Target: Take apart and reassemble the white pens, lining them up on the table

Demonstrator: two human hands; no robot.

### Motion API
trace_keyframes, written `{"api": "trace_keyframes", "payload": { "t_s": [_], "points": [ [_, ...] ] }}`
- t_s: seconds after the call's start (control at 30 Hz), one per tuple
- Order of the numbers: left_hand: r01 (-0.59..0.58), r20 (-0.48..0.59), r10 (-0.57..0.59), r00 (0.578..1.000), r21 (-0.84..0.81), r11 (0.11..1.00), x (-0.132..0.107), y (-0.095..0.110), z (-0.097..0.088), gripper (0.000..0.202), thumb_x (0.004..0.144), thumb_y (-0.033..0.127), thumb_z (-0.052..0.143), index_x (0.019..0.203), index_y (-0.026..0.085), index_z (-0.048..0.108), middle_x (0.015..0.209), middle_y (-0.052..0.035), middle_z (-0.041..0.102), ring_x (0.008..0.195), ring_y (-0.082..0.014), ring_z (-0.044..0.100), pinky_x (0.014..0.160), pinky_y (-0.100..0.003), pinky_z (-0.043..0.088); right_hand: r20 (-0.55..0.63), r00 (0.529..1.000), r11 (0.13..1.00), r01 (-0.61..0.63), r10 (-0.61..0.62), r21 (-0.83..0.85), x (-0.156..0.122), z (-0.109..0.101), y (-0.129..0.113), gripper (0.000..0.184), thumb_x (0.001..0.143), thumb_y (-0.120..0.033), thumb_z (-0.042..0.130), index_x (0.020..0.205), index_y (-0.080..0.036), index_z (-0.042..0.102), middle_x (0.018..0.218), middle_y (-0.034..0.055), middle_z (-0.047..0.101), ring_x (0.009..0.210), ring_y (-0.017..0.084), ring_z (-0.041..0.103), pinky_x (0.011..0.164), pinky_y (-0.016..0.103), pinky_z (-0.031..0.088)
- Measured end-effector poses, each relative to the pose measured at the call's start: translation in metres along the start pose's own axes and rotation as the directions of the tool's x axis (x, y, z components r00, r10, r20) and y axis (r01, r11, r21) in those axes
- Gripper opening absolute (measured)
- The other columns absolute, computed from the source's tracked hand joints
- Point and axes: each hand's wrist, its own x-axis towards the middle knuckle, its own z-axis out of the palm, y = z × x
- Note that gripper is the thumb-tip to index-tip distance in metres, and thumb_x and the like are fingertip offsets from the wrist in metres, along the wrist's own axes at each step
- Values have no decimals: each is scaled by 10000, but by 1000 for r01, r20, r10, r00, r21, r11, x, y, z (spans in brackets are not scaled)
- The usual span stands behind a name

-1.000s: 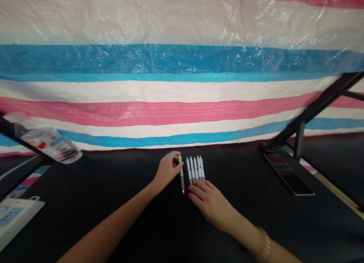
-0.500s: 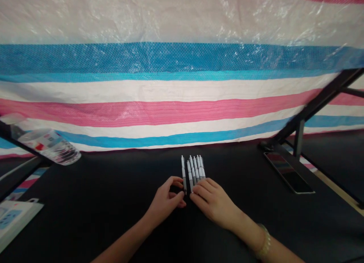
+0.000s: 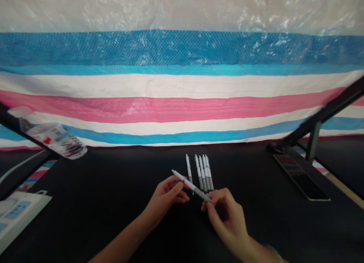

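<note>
In the head view, the fingers of my left hand [image 3: 167, 192] are closed around the barrel of a white-and-gray pen [image 3: 187, 184], and the thumb and index finger of my right hand [image 3: 229, 219] pinch its gray tip end. The held pen is above the desk [image 3: 122, 172], tilted: white push-button end up and to the left, tip end down and to the right. Behind it, a single pen [image 3: 189, 167] lies on the desk, its lower part partly covered by the held pen and my left fingers. To its right, across a narrow gap, four pens [image 3: 201, 172] lie side by side, push-button ends facing away from me. A phone [image 3: 301, 177] lies face up, well apart, at right. At left are a clear bottle [image 3: 58, 137] containing liquid and, nearer me, a white socket block [image 3: 18, 213]. A striped sheet [image 3: 170, 109] hangs behind the desk.
</note>
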Motion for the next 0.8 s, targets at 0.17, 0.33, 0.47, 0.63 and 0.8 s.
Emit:
{"api": "trace_keyframes", "payload": {
  "t_s": [0.17,0.33,0.47,0.63,0.8],
  "points": [
    [-91,-1,91,996,-63,994,-1,-2,-1,303,749,390,852,879,145,731,778,-23,701,670,-101,645,608,-176,523,345,875,857,-439,340,270,-7,22,-1,207,876,-274,660,854,-218,463,701,-5,656,542,128,620,507,216,451],
    [-70,38,74,997,-95,993,-1,-2,-2,239,779,345,836,881,157,729,854,-42,728,740,-119,662,649,-192,537,695,599,359,-799,399,482,-8,26,7,434,892,-505,641,1125,-172,487,755,59,708,582,181,680,469,227,490],
    [-49,86,60,994,-123,991,0,-4,-2,269,776,305,843,972,152,742,856,-50,738,796,-145,695,747,-233,558,773,531,220,-848,347,483,-12,26,11,474,925,-572,594,1071,-121,583,653,37,653,477,118,583,407,177,433],
    [-7,121,26,992,-158,987,0,-7,-2,283,751,311,860,924,137,719,859,-78,767,820,-203,736,806,-318,578,814,461,148,-887,354,438,-10,25,8,545,886,-623,610,1090,-117,628,650,32,642,454,103,526,372,168,378],
    [-20,51,22,998,-47,999,2,-10,-1,347,737,357,864,938,119,711,839,-101,783,817,-239,755,780,-332,587,791,435,263,-899,431,351,-8,26,14,578,780,-716,652,816,-141,603,457,-16,549,312,63,355,318,153,196]
  ]
}}
